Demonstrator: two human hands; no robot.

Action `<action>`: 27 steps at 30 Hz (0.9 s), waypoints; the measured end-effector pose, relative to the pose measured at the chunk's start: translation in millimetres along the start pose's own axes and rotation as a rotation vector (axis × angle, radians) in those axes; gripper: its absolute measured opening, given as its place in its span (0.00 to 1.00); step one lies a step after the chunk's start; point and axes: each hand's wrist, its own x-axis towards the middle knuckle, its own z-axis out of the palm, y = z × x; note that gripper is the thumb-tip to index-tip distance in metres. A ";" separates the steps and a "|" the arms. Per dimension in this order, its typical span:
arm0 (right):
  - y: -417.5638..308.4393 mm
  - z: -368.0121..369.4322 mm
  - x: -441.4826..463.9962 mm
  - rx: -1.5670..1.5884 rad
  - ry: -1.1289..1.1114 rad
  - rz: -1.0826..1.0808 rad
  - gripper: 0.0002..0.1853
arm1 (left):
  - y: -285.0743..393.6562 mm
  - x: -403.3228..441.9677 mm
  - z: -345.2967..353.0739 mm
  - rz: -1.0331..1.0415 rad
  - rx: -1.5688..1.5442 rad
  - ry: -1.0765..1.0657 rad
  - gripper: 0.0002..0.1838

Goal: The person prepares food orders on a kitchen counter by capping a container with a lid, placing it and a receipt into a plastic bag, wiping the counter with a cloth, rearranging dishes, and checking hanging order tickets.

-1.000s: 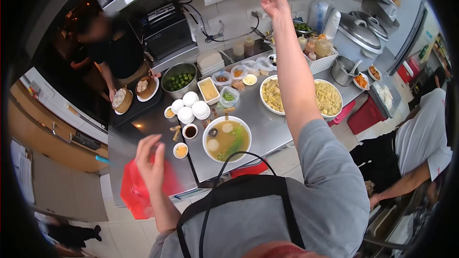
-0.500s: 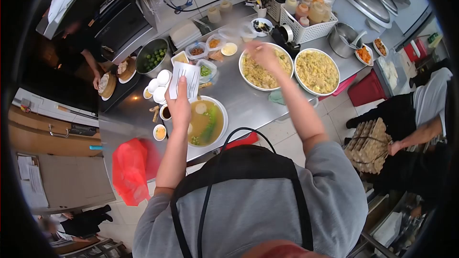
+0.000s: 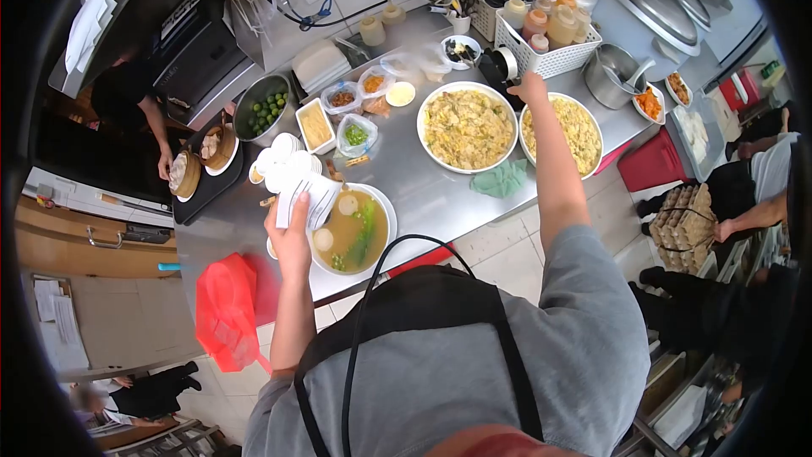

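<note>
My left hand pinches printed paper slips between thumb and fingers. They hang over the left rim of a white soup bowl, where broth, green vegetables and pale round pieces show. My right hand reaches across the counter, its fingers closed at a black object with a white roll on it; what they pinch is hidden. Under that forearm lies a bowl of yellow fried rice, partly covered. A second bowl of fried rice stands just left of it, with a green cloth in front.
A white basket of sauce bottles and a metal pot stand at the back right. White lids, bagged toppings and a pot of green citrus are left. Other people work left and right; one carries egg trays.
My right hand has moved right, from over the left fried rice to the black object. My left hand has lowered and shifted left with the slips. The egg trays have moved right.
</note>
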 end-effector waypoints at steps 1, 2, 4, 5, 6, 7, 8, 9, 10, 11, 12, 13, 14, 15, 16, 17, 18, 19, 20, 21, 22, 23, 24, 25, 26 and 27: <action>-5.7 -0.8 -2.8 0.047 0.033 0.004 0.23 | -2.0 -1.2 -2.6 -0.016 -0.002 0.021 0.12; -14.1 2.4 -1.6 0.044 0.031 0.002 0.23 | -3.7 -3.7 -3.3 -0.035 -0.004 0.042 0.12; -30.9 11.4 6.9 0.102 0.111 0.065 0.22 | -0.9 -7.4 1.3 -0.074 -0.013 0.033 0.12; -36.3 19.9 15.0 0.102 0.166 0.069 0.22 | -2.2 -8.9 2.4 -0.086 0.007 0.036 0.12; -37.5 23.5 24.7 0.104 0.165 0.066 0.22 | -2.1 -9.4 3.5 -0.099 0.030 0.039 0.13; -40.2 24.8 30.9 0.096 0.155 0.094 0.22 | -2.4 -9.7 4.0 -0.105 0.013 0.035 0.13; -41.7 25.4 36.5 0.087 0.144 0.123 0.22 | -1.5 -9.5 5.3 -0.103 0.016 0.036 0.13; -40.1 23.2 42.8 0.159 0.062 0.159 0.22 | -0.7 -9.7 6.2 -0.102 -0.017 0.032 0.12; -35.6 24.3 52.4 0.159 0.061 0.159 0.22 | -0.4 -10.3 6.5 -0.102 -0.050 0.029 0.12; -28.9 29.0 64.7 0.445 -0.056 0.318 0.22 | -1.7 -11.3 5.7 -0.103 -0.050 0.029 0.12; -21.6 34.8 74.4 0.732 -0.174 0.475 0.22 | -4.2 -12.4 4.6 -0.110 -0.053 0.032 0.12; -19.9 34.1 72.0 0.911 -0.128 0.463 0.20 | -5.7 -13.1 4.1 -0.118 -0.056 0.034 0.12; -18.6 33.6 70.1 0.909 -0.127 0.464 0.20 | -6.7 -13.5 4.8 -0.120 -0.058 0.033 0.12; -15.4 33.7 65.8 1.097 -0.090 0.488 0.17 | -7.9 -14.7 6.0 -0.127 -0.062 0.030 0.12; -11.8 34.6 60.0 1.285 -0.052 0.509 0.15 | -9.0 -15.8 6.8 -0.134 -0.065 0.026 0.12; -5.2 37.7 53.1 1.281 -0.052 0.514 0.15 | -9.7 -16.0 6.8 -0.139 -0.066 0.024 0.12; 2.1 40.0 44.1 1.495 -0.059 0.462 0.12 | -10.0 -15.0 6.9 -0.134 -0.059 -0.004 0.12; 8.7 43.3 37.1 1.708 -0.063 0.402 0.09 | -10.2 -13.9 8.1 -0.128 -0.054 -0.033 0.12; 12.9 47.4 31.2 1.703 -0.061 0.407 0.09 | -8.9 -12.9 10.2 -0.133 -0.056 -0.036 0.12; 15.8 51.3 26.1 1.756 -0.039 0.380 0.09 | -6.3 -11.6 12.5 -0.113 -0.037 -0.047 0.12; 19.1 56.0 23.8 1.809 -0.019 0.352 0.08 | -3.6 -10.2 14.4 -0.092 -0.018 -0.058 0.11; 21.5 58.6 25.4 1.806 -0.020 0.355 0.08 | -1.3 -9.2 15.7 -0.113 -0.001 -0.061 0.11; 22.9 59.5 29.9 1.703 -0.041 0.370 0.07 | 3.0 -8.3 17.6 -0.117 0.000 -0.061 0.11; 20.9 56.6 29.0 1.600 -0.061 0.383 0.07 | 8.1 -7.5 20.1 -0.062 0.029 -0.078 0.11; 19.1 53.8 27.6 1.599 -0.062 0.386 0.07 | 10.5 -6.8 21.8 -0.008 0.059 -0.096 0.11; 16.9 49.4 28.2 1.478 -0.057 0.465 0.06 | 10.0 -6.3 22.4 -0.010 0.059 -0.096 0.11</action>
